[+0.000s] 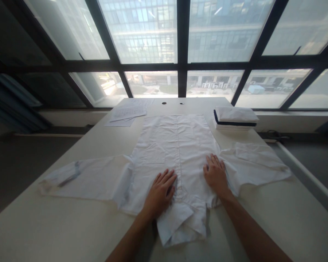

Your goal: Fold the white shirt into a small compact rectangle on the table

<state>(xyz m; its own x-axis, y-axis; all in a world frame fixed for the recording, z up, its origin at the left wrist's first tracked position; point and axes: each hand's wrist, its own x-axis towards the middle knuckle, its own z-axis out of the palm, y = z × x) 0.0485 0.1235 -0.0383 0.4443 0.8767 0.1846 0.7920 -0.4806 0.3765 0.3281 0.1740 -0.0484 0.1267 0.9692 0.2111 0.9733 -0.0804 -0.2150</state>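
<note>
A white short-sleeved shirt (pixel 177 145) lies spread flat on the pale table (pixel 43 225), front up, collar toward me and both sleeves stretched out sideways. My left hand (pixel 161 193) rests palm down on the shirt just left of the button placket, fingers stretched out. My right hand (pixel 215 174) presses flat on the shirt's right chest near the sleeve seam, fingers apart. Neither hand holds anything.
A stack of folded white garments (pixel 235 118) with a dark band sits at the table's far right. Sheets of paper (pixel 127 113) lie at the far left. Two small round holes (pixel 172 103) mark the table's far edge, below large windows.
</note>
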